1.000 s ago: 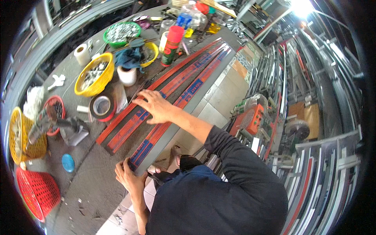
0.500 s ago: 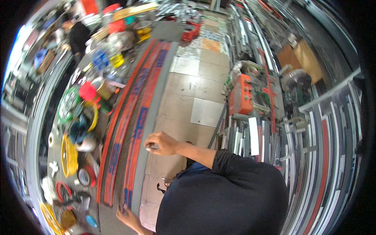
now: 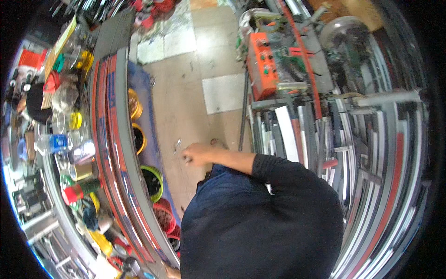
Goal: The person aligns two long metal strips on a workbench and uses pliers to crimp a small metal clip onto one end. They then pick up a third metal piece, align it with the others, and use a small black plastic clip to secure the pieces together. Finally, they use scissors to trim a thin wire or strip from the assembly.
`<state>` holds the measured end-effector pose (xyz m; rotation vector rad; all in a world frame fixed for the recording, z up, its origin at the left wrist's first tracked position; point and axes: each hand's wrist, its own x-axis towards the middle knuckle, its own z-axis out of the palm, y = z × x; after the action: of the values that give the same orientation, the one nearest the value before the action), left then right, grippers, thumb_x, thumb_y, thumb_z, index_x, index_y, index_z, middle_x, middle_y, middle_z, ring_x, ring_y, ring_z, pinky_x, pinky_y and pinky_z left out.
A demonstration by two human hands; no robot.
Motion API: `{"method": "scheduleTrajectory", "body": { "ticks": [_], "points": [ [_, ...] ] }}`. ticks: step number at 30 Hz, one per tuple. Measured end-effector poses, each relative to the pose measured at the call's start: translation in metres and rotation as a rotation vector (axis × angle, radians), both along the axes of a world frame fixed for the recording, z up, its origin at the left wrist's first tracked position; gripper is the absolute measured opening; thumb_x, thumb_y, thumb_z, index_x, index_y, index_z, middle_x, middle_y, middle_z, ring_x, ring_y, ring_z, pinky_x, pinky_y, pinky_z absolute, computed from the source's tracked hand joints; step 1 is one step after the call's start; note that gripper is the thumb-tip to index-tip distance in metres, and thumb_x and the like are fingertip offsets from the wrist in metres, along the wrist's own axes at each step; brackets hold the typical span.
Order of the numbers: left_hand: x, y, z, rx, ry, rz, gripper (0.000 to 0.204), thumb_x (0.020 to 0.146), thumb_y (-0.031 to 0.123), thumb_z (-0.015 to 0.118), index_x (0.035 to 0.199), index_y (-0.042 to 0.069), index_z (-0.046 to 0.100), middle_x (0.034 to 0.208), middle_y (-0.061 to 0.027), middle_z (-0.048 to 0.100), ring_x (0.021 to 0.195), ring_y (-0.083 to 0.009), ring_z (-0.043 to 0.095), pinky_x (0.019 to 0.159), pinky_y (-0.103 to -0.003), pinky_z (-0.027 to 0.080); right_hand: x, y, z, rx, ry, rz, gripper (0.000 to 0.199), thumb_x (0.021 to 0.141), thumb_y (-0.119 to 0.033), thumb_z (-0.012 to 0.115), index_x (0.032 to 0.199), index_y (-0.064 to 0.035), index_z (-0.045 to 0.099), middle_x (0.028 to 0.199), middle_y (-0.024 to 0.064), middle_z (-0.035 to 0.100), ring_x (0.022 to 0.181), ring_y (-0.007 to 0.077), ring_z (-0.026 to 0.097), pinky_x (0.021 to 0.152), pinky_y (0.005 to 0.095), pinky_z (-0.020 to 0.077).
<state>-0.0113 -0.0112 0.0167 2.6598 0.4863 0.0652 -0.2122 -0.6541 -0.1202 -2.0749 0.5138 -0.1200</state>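
Several long red, blue and grey metal profiles (image 3: 114, 139) lie side by side along the edge of a cluttered workbench (image 3: 69, 153) on the left. My right hand (image 3: 196, 154) is stretched out over the tiled floor, to the right of the profiles and not touching them. Its fingers are curled, and I cannot tell whether they hold anything. A small metal piece (image 3: 177, 146) shows just left of its fingertips. Only a sliver of my left hand (image 3: 170, 272) shows at the lower edge, by the near end of the profiles. My dark sleeve and torso hide the rest.
Yellow (image 3: 135, 105), green (image 3: 156, 182) and red (image 3: 164, 216) baskets sit under the bench edge. Bottles, tape rolls and cans crowd the bench top. An orange machine (image 3: 262, 69) stands on a metal frame ahead. Racks of long metal sections (image 3: 371, 167) fill the right side.
The view has swung right, so the bench now sits at the far left. My right hand has come off the profiles and hangs over the floor.
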Motion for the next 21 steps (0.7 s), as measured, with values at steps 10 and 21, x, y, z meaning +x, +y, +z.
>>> {"method": "scheduleTrajectory", "body": {
  "ticks": [10, 21],
  "points": [
    [0.017, 0.027, 0.020, -0.646, 0.350, 0.292, 0.067, 0.113, 0.051, 0.077, 0.154, -0.001, 0.069, 0.147, -0.0195, 0.073, 0.141, -0.0336, 0.067, 0.120, -0.048, 0.054, -0.086, -0.003, -0.070, 0.114, 0.480, 0.026, 0.048, 0.097, -0.037, 0.084, 0.130, -0.0025, 0.079, 0.120, 0.0290, 0.084, 0.115, 0.0496, 0.080, 0.100, 0.0608, 0.0637],
    [0.040, 0.037, 0.028, -0.415, 0.392, 0.262, 0.052, 0.106, 0.061, 0.075, 0.142, 0.023, 0.077, 0.115, 0.0066, 0.070, 0.096, -0.0140, 0.062, 0.076, -0.038, 0.049, -0.087, -0.030, -0.104, 0.045, 0.531, 0.043, 0.046, 0.094, -0.039, 0.081, 0.121, -0.0022, 0.085, 0.122, 0.0288, 0.084, 0.121, 0.0483, 0.080, 0.105, 0.0571, 0.0623]
  ]
}}
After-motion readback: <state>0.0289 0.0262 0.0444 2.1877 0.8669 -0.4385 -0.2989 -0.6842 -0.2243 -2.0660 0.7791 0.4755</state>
